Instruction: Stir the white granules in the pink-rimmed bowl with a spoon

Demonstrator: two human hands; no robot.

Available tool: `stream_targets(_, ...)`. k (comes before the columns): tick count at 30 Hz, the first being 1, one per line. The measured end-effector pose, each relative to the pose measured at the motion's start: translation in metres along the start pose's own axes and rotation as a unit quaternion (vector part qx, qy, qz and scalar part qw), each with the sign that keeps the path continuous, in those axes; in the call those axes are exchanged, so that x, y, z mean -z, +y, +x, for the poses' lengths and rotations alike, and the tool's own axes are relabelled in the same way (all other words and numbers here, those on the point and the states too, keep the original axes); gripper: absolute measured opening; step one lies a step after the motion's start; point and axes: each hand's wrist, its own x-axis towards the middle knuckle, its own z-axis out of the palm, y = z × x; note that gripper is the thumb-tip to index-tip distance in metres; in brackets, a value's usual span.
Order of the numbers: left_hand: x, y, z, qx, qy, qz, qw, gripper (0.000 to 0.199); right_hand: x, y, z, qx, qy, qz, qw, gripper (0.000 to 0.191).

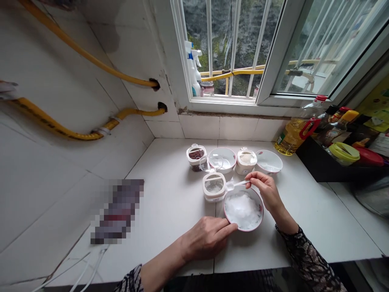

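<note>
A bowl heaped with white grains stands on the counter in front of me. Its near left rim is gripped by my left hand, the thumb side at the edge. Between the closed fingers of my right hand is a small white spoon, its scoop end over the gap between the bowl and an opened seasoning jar. The jar's clear lid is tipped back, and its inside looks pale. Behind stand a jar of dark red pieces, a second bowl, a jar of pale powder and a third bowl.
An oil bottle and a black rack with several bottles stand at the right. A blurred dark object and white cables lie at the left. Yellow hoses run along the wall beside the barred window.
</note>
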Motion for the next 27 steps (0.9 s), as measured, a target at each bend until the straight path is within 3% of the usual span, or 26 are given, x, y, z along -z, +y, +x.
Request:
stream_targets(4,0.002,0.001,0.002,0.0,-0.001,0.008,1.0,0.033,-0.011,-0.001,-0.006,0.034,-0.008,0.0,0.999,0.015)
stream_targets(8,0.003,0.002,0.003,0.0,-0.001,0.014,1.0,0.033,-0.019,0.0,-0.011,0.152,0.0,-0.077,0.985,0.012)
stream_targets(10,0.002,0.002,0.002,0.004,-0.002,0.018,1.0,0.032,-0.021,0.001,-0.012,0.26,-0.024,-0.165,0.951,0.014)
stream_targets(12,0.001,0.002,0.001,0.009,-0.005,0.021,1.0,0.031,-0.022,0.002,-0.012,0.364,-0.07,-0.248,0.895,0.021)
stream_targets(14,0.001,0.002,0.001,0.011,-0.009,0.021,1.0,0.031,-0.021,0.0,-0.012,0.422,-0.101,-0.288,0.854,0.026)
stream_targets(17,0.002,0.002,0.001,0.007,-0.008,0.017,1.0,0.033,-0.014,-0.006,-0.013,0.414,-0.07,-0.288,0.861,0.026)
stream_targets(21,0.003,0.001,0.002,0.001,-0.007,0.012,1.0,0.032,0.007,-0.015,-0.013,0.367,0.034,-0.291,0.883,0.018)
stream_targets(24,0.002,0.0,0.001,-0.002,-0.001,0.004,1.0,0.034,0.022,-0.018,-0.011,0.376,0.068,-0.323,0.866,0.019)
stream_targets(27,0.001,0.0,0.0,0.0,-0.002,-0.004,1.0,0.037,0.028,-0.017,-0.008,0.406,0.05,-0.352,0.842,0.02)
